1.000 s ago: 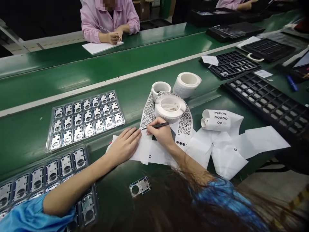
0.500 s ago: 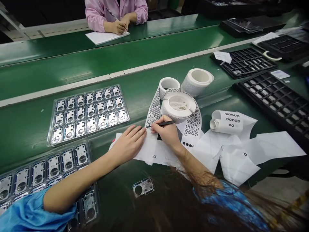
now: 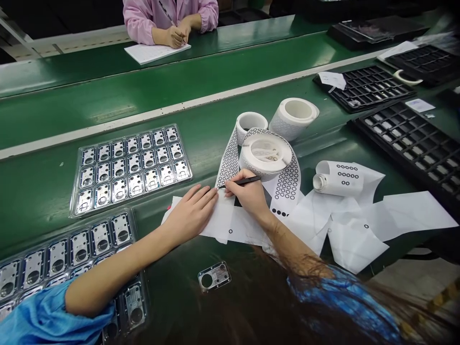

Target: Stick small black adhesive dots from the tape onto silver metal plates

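My left hand [image 3: 190, 211] lies flat, fingers outstretched, on a white backing sheet [image 3: 224, 223]. In my right hand [image 3: 249, 194] is a pair of black tweezers [image 3: 247, 180], pinched like a pen. Their tip meets the lower end of a strip of black ring stickers [image 3: 228, 165], right by my left fingertips. Whether a ring is between the tips is too small to see. The strip runs up to a white roll [image 3: 251, 120]. Another sticker roll [image 3: 266, 153] stands just beyond my right hand. A single metal plate with a round hole [image 3: 214, 277] lies nearer me.
Clear trays of metal plates [image 3: 131, 167] [image 3: 68, 256] are at the left. A third roll [image 3: 294, 117] stands behind. Crumpled backing paper [image 3: 355, 239] spreads to the right, with black compartment trays [image 3: 413, 143] beyond. Across the bench a person in pink [image 3: 170, 24] holds a pen over paper.
Both hands stay almost in place, the tweezers still at the end of the sticker strip. The view has shifted very slightly.
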A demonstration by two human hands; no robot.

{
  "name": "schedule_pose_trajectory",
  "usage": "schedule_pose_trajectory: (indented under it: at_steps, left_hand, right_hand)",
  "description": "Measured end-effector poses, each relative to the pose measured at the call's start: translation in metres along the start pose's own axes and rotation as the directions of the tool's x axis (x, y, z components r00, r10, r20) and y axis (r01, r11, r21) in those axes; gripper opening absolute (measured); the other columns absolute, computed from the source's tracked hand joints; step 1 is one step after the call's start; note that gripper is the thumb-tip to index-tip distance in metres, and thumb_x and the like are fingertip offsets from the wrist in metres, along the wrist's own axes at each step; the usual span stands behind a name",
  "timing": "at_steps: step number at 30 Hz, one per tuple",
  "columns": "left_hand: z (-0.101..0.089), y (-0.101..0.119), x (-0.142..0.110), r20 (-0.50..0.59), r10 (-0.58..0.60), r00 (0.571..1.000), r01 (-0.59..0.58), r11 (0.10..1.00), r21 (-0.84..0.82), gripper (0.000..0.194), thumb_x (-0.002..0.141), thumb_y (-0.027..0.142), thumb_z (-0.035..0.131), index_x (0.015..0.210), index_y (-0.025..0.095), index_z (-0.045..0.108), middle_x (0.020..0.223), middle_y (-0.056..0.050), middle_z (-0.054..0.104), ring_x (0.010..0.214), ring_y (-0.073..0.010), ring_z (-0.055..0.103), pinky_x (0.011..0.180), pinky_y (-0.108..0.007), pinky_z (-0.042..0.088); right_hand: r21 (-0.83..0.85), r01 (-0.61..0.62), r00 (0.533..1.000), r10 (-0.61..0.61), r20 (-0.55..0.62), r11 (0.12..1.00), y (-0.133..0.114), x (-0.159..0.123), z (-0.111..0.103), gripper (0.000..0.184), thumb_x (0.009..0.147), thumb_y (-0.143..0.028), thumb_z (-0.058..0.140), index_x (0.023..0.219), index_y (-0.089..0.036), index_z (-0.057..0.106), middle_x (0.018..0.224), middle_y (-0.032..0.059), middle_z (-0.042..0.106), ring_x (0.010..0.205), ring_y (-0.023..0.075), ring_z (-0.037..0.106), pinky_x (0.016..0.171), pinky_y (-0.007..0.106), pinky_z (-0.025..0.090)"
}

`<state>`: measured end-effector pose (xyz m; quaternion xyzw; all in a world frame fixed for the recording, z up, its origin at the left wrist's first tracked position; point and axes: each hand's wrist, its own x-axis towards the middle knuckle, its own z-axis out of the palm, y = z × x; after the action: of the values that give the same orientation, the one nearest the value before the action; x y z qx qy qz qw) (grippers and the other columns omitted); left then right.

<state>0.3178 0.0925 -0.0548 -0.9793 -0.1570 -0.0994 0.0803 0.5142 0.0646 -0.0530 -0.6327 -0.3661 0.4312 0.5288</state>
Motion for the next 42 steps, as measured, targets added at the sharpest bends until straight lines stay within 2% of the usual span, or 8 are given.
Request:
schedule_pose_trajectory:
  at_steps: [15,22,28,35,42]
  left_hand:
    - [-0.0007,0.0004,0.0012,0.001,-0.003,1.0,0.003,1.0,0.015,0.037,0.101,0.015,0.039,0.128,0.0,0.059,0.134,-0.019,0.062,0.122,-0.0323,0.06,0.108,-0.051,0.047]
    - [-0.001,0.0007,0.0013,0.004,-0.005,1.0,0.005,1.0,0.015,0.037,0.1,0.015,0.04,0.129,0.0,0.059,0.135,-0.019,0.062,0.122,-0.0326,0.06,0.109,-0.05,0.047]
    - [-0.0012,0.0007,0.0017,0.009,-0.008,1.0,0.008,1.0,0.021,0.036,0.101,0.015,0.039,0.128,0.003,0.06,0.135,-0.018,0.062,0.122,-0.0311,0.06,0.109,-0.05,0.047]
    - [-0.0006,0.0013,0.0013,0.001,-0.002,1.0,0.002,1.0,0.008,0.035,0.1,0.013,0.042,0.127,-0.001,0.059,0.134,-0.02,0.062,0.121,-0.0334,0.06,0.107,-0.051,0.048]
    - [0.0009,0.0009,0.0012,0.015,-0.009,1.0,0.009,1.0,0.006,0.037,0.1,0.014,0.039,0.129,0.001,0.057,0.136,-0.02,0.061,0.123,-0.0324,0.059,0.108,-0.051,0.047]
  right_hand:
    - [0.026,0.008,1.0,-0.008,0.005,1.0,0.0022,-0.0006,-0.0021,0.017,0.071,-0.025,0.07,0.066,-0.02,0.054,0.059,-0.0038,0.067,0.055,0.016,0.069,0.058,0.026,0.054]
    - [0.005,0.021,1.0,-0.021,0.014,1.0,0.0026,-0.0004,-0.0029,0.016,0.072,-0.025,0.07,0.068,-0.02,0.055,0.062,-0.0028,0.068,0.058,0.0161,0.07,0.062,0.027,0.055]
    - [0.056,0.008,1.0,-0.009,0.02,0.998,0.0006,-0.0008,-0.003,0.019,0.071,-0.026,0.072,0.069,-0.021,0.054,0.06,-0.0036,0.068,0.055,0.0155,0.069,0.057,0.025,0.055]
    - [0.064,0.025,1.0,-0.026,0.011,0.998,0.0014,0.0003,-0.002,0.017,0.07,-0.023,0.071,0.068,-0.02,0.054,0.06,-0.003,0.068,0.055,0.0147,0.07,0.057,0.023,0.056]
    - [0.07,0.014,1.0,-0.015,0.011,0.997,0.0025,-0.0001,-0.004,0.019,0.069,-0.026,0.072,0.069,-0.02,0.054,0.061,-0.0025,0.069,0.057,0.0162,0.071,0.057,0.025,0.057]
